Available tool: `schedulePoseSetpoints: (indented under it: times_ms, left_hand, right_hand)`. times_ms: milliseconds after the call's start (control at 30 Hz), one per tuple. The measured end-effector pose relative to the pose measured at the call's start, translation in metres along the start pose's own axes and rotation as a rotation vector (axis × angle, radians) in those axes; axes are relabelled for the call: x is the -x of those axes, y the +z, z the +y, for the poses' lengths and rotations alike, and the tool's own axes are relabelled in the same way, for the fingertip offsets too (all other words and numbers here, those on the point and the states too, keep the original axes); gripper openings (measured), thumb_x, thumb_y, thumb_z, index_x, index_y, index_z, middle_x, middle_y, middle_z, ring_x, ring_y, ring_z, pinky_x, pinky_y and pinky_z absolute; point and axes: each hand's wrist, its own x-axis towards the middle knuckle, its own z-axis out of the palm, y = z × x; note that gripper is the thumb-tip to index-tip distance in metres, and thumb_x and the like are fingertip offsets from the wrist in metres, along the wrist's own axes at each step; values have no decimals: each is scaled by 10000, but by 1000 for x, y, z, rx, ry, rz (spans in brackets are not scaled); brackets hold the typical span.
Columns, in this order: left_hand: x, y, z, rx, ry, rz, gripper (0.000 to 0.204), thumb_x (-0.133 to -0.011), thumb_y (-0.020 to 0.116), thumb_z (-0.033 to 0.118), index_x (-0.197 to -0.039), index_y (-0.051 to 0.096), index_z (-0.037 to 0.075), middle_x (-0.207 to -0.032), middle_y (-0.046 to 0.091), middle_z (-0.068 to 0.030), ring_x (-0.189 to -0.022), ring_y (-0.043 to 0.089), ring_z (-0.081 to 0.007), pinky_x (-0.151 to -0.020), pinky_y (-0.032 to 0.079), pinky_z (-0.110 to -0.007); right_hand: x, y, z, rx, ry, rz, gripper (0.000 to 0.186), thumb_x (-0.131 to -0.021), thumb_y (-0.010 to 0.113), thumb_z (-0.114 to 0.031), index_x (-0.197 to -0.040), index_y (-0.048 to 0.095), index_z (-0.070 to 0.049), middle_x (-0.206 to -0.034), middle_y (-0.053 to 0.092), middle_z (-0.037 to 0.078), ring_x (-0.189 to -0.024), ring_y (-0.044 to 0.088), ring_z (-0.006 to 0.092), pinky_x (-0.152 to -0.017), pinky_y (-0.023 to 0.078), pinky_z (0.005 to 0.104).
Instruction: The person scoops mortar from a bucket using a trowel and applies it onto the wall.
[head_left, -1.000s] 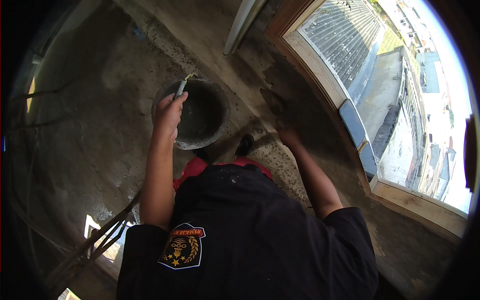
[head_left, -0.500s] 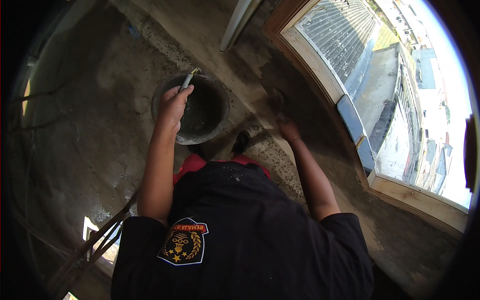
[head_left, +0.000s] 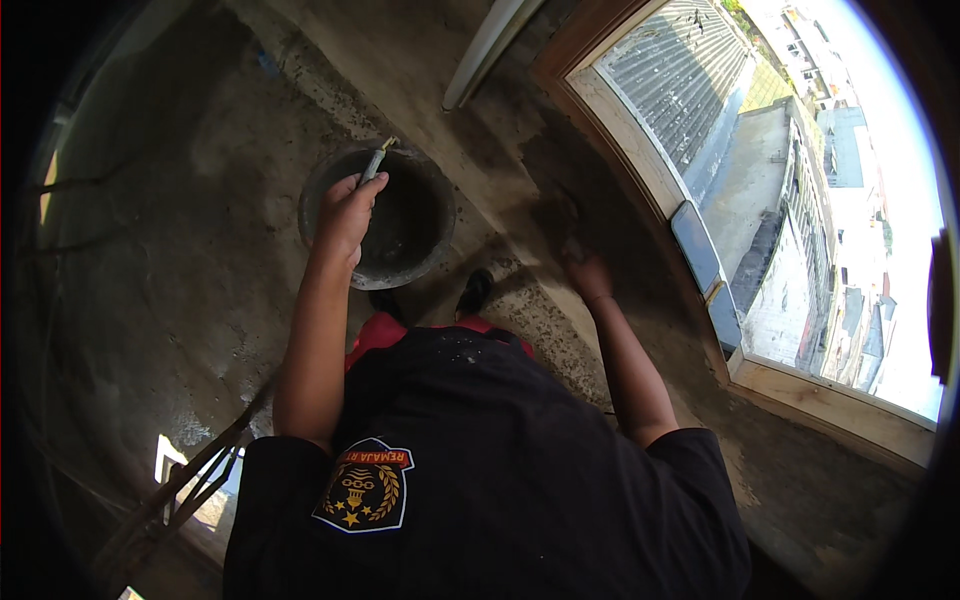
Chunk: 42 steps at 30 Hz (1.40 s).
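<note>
My left hand (head_left: 347, 215) is closed around a slim tool with a pale grey handle (head_left: 372, 165) and a bent, yellowish end. It is held above a round, dark grey bucket (head_left: 437, 235) on the floor; the inside looks dark and its contents are unclear. My right hand (head_left: 590, 274) reaches to the shaded brown wall (head_left: 660, 310) under the window. Its fingers look curled, and shadow and blur hide what they hold. A darker, damp-looking patch (head_left: 560, 160) lies on the wall just beyond that hand.
A wooden window frame (head_left: 640, 145) runs along the right, with a phone-like flat dark object (head_left: 697, 240) resting against it. Rooftops show outside. A pale pipe (head_left: 485, 50) stands at the top. Dark rods (head_left: 190, 480) lean at lower left. My shoe (head_left: 476, 290) is near the bucket.
My right hand has shifted slightly down and to the right along the wall. My left hand keeps its hold on the tool over the bucket, and the view has moved a little.
</note>
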Motion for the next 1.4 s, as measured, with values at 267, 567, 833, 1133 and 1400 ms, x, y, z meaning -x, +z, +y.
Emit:
schedulePoseSetpoints:
  times_ms: [267, 567, 833, 1133, 1400]
  left_hand:
    - [2, -4, -6, 10, -12, 3, 273, -829, 630, 220, -618, 474, 144, -586, 345, 93, -519, 284, -18, -475, 221, -224]
    - [0, -6, -8, 23, -21, -19, 287, -833, 626, 212, -611, 455, 150, -582, 328, 101, -515, 265, -14, -472, 211, -227]
    - [-4, 1, -13, 29, 11, -83, 220, -830, 640, 236, -678, 490, 182, -560, 327, 127, -427, 229, 26, -382, 141, -180]
    - [6, 3, 2, -23, -8, -70, 281, -826, 634, 232, -619, 462, 151, -593, 347, 101, -527, 277, -10, -485, 220, -221]
    - [-3, 16, -4, -26, 42, -160, 238, -839, 626, 240, -668, 473, 178, -563, 321, 126, -432, 236, 22, -388, 153, -181]
  right_hand:
    - [10, -15, -31, 21, -21, -169, 559, -788, 560, -490, -1046, 610, 3, -982, 596, 289, -955, 575, 416, -811, 469, 449]
    - [32, -17, -2, 11, 50, -69, 536, -779, 578, -484, -1026, 625, -11, -967, 611, 267, -957, 576, 413, -806, 472, 447]
    - [11, -22, -36, 32, -25, -96, 523, -772, 591, -485, -993, 640, -14, -925, 625, 248, -922, 590, 404, -782, 479, 453]
    - [43, -68, -21, 9, 37, -6, 511, -758, 608, -488, -968, 649, -23, -901, 632, 239, -889, 607, 385, -767, 488, 434]
    - [-4, -32, -38, 120, 65, -101, 500, -747, 617, -485, -975, 655, -43, -955, 634, 222, -921, 599, 388, -780, 487, 438]
